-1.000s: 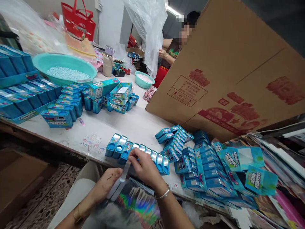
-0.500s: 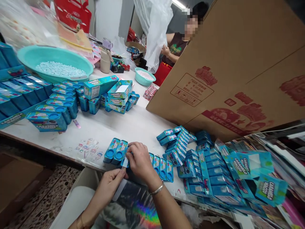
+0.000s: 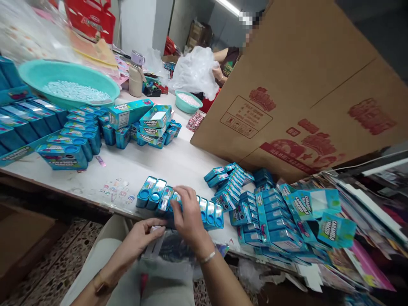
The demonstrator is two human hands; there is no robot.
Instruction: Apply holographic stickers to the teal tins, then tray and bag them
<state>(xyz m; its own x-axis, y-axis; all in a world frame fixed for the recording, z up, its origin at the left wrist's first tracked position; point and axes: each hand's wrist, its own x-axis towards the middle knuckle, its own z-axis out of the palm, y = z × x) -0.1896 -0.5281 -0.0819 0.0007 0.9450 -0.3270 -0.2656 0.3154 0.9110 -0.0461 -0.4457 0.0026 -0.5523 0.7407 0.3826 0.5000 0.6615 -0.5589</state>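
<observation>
A row of small blue candy boxes (image 3: 153,194) lies along the near edge of the white table (image 3: 165,165). My right hand (image 3: 188,214) rests on the middle of that row, fingers pressing on a box. My left hand (image 3: 140,236) is just below the table edge and holds a pale sticker strip (image 3: 154,244) over a shiny holographic sheet in my lap. A heap of the same blue boxes (image 3: 255,208) lies to the right of my right hand.
A big cardboard carton (image 3: 302,85) leans over the table's right side. Blue display boxes (image 3: 63,144) and a teal basin of white candies (image 3: 68,87) fill the left. A person at the far end handles a plastic bag (image 3: 196,72). Flat teal cartons (image 3: 318,212) pile at right.
My right hand moved from the strip up onto the row of boxes. My left hand lowered with the strip. The far person brought the plastic bag down.
</observation>
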